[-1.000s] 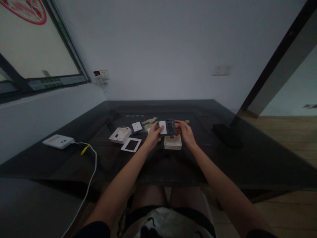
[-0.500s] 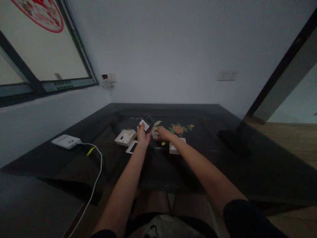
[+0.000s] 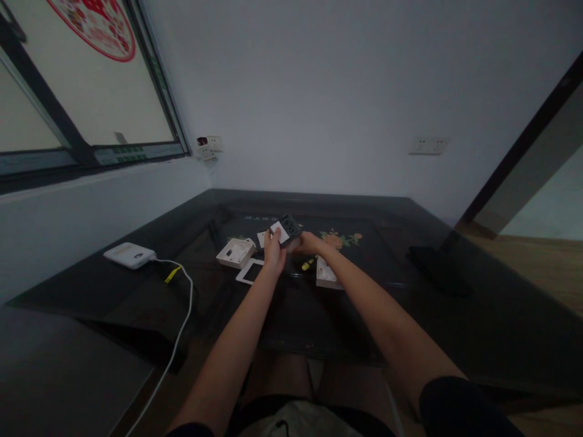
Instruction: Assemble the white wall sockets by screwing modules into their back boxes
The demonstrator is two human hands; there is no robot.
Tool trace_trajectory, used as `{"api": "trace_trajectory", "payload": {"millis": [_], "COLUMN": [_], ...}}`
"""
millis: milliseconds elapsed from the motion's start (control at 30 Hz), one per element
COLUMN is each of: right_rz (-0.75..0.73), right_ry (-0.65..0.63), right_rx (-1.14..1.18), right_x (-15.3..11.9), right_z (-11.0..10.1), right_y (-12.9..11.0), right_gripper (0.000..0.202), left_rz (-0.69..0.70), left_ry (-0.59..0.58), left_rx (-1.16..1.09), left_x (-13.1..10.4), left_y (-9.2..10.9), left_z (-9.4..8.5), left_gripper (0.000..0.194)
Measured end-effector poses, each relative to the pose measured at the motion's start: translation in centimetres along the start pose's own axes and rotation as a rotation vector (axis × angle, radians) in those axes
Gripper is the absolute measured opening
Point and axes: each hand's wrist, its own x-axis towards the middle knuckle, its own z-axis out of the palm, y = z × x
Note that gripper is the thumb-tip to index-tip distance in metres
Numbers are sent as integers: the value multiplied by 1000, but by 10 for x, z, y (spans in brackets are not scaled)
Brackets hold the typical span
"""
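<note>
Above the middle of the dark table, my left hand [image 3: 274, 250] is closed around a black-and-white socket panel [image 3: 288, 229], its thumb on the white part. My right hand [image 3: 308, 243] is at the panel's right lower edge, fingers bent around a small whitish piece that is mostly hidden. To the left lie an open white box [image 3: 235, 252] and a white frame [image 3: 244, 274]. Beneath my right forearm sits another white box [image 3: 326, 277], partly covered, with a yellow-handled item [image 3: 306, 266] beside it.
A white device [image 3: 129, 255] with a white cable and yellow tag lies at the left of the dark table [image 3: 291, 328]. At the right lies a black flat object [image 3: 438, 271]. Wall sockets [image 3: 429, 145] are on the wall behind.
My right hand has come in from beside the panel to touch its lower edge. The panel has turned slightly in my left hand. The whole view has shifted a little.
</note>
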Motion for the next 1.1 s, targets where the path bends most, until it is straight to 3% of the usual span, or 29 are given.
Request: {"api": "trace_trajectory", "payload": {"millis": [167, 300, 367, 433, 600, 767, 933, 1100], "right_rz": [114, 277, 282, 304, 349, 254, 245, 222], "right_ry": [130, 326, 340, 374, 469, 420, 401, 497], "right_rx": [136, 739, 898, 982, 1018, 967, 922, 818], "right_x": [-27, -70, -93, -110, -127, -127, -125, -123], "right_z": [-35, -59, -66, -70, -72, -71, -68, -69], "right_y": [9, 16, 19, 22, 24, 17, 13, 10], "right_gripper": [59, 63, 58, 65, 66, 64, 67, 37], "left_rz": [16, -42, -73, -82, 19, 97, -11, -120], "left_ry": [-59, -116, -166, -213, -340, -410, -410, -359], "left_rx": [63, 109, 171, 232, 336, 371, 358, 350], "left_x": [-1, -9, -14, -19, -26, -30, -35, -35], "left_y": [-4, -8, -10, -13, -21, -22, -22, -23], "left_z": [0, 2, 3, 5, 8, 11, 12, 10], "left_gripper": [20, 21, 25, 31, 38, 39, 42, 42]}}
